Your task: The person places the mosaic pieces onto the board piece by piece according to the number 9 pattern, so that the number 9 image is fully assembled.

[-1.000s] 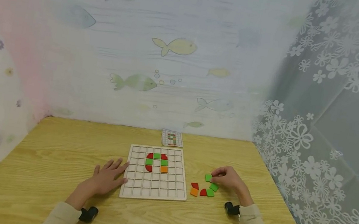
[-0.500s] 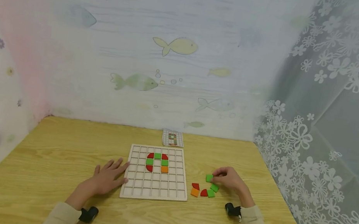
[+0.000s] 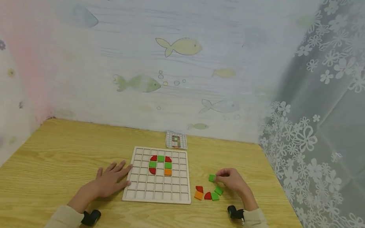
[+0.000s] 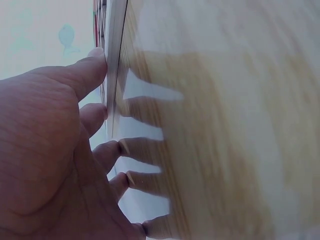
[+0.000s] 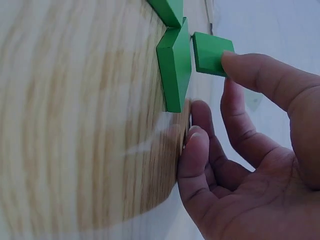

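A white gridded board (image 3: 157, 193) lies on the table, with red, green and one orange tile (image 3: 167, 172) set in its cells as a ring. My left hand (image 3: 110, 180) rests at the board's left edge, fingers spread; thumb and a fingertip touch the rim. In the left wrist view the left hand (image 4: 50, 145) has its other fingertips on the tabletop. To the right of the board, my right hand (image 3: 233, 181) pinches a green square tile (image 5: 210, 52) between thumb and index finger. Its other fingers rest on the table beside another green tile (image 5: 175, 70).
Loose tiles lie right of the board: a red quarter-round tile (image 3: 199, 189), an orange square (image 3: 198, 195), another red piece (image 3: 208, 196) and green ones (image 3: 214, 196). A pattern card (image 3: 176, 140) lies behind the board, near the wall (image 3: 143, 44).
The green tile in my right hand has shifted slightly up and away from the loose tiles. My left hand stays in place at the board's edge.
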